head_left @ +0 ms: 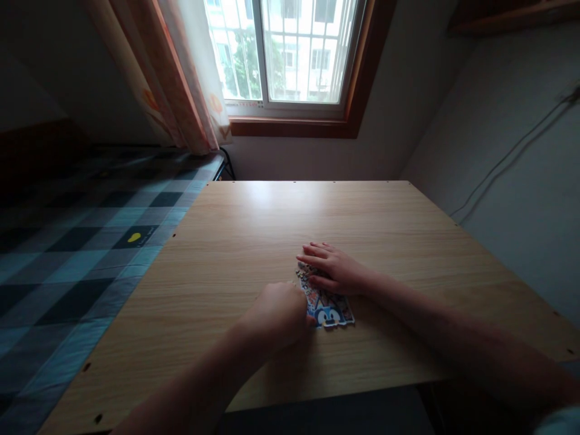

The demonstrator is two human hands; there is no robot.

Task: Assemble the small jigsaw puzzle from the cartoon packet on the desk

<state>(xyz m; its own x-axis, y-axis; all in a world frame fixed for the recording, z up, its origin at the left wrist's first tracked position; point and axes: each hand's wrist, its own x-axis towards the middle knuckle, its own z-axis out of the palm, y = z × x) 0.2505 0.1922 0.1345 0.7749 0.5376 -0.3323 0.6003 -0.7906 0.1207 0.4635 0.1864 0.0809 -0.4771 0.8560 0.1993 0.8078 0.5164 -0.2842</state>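
A small, partly assembled jigsaw puzzle with a blue cartoon figure lies on the light wooden table. My right hand rests flat on the puzzle's far edge, its fingers stretched out to the left. My left hand is curled closed at the puzzle's left edge, touching it. Whatever its fingertips pinch is hidden from view.
A bed with a blue and black checked cover runs along the table's left side. A window with a patterned curtain is behind the table. A grey wall with a cable stands at the right.
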